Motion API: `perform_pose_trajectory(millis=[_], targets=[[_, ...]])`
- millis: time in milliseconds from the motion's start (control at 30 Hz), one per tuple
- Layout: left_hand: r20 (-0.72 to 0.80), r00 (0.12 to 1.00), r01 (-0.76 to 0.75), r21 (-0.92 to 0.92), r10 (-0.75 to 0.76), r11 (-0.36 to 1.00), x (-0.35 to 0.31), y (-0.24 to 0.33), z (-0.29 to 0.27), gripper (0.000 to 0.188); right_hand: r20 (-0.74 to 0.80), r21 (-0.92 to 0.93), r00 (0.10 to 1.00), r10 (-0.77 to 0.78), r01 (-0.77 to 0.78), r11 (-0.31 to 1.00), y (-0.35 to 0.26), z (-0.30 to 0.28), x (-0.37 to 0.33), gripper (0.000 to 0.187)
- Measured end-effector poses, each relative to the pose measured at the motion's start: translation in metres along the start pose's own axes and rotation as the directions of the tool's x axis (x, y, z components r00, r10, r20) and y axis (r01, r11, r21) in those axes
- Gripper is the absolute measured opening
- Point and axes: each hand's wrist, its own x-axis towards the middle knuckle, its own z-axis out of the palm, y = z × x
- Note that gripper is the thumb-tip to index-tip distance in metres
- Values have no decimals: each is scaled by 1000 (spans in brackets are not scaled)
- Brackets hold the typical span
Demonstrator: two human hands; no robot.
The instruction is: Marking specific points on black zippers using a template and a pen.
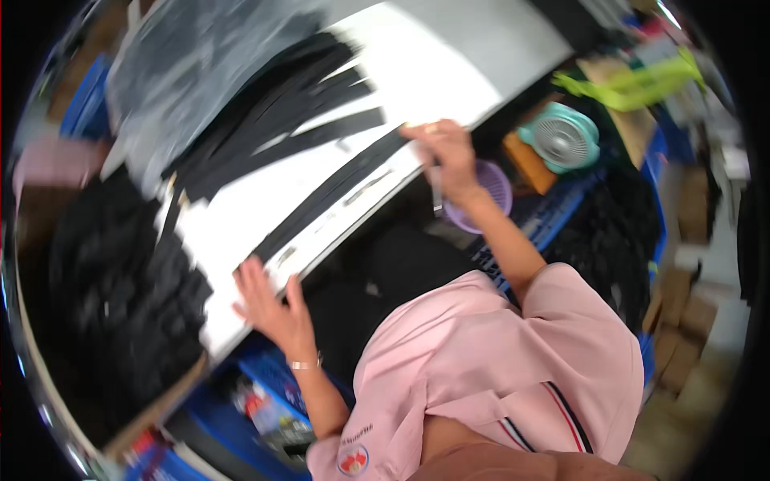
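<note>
A long, narrow black fabric strip (333, 192) lies slantwise along the near edge of the white table (257, 196). My left hand (273, 309) rests flat by its lower left end, fingers stretched and thumb apart. At the strip's upper right end my right hand (451, 159) is closed, its fingertips pinching the fabric. A thin silvery tool (437, 192) hangs down from that hand; blur hides its kind. Beyond the strip, more black fabric strips (313, 136) lie loosely side by side in a pile.
Greyish clear plastic sheeting (200, 72) covers the table's far left. A heap of black fabric (128, 289) fills the left side. On the right are a teal fan (561, 136), a purple basket (491, 192), a lime-green plastic piece (642, 84) and more black fabric (613, 232).
</note>
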Motion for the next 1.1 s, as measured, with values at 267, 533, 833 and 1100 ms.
perform_pose_trajectory(millis=[267,533,833,1100], targets=[[-79,992,-93,97,101,991,0,13,7,59,-263,-179,956,-126,80,980,-7,-41,7,34],[-135,985,-92,141,111,986,-3,9,14,59,-268,308,961,-66,151,940,-102,25,43,24],[-125,991,-48,-25,45,999,2,23,18,68,237,706,945,226,-328,628,-148,71,50,13],[-149,989,3,-44,-9,999,-2,16,9,74,462,537,878,124,-389,748,-176,92,54,20]])
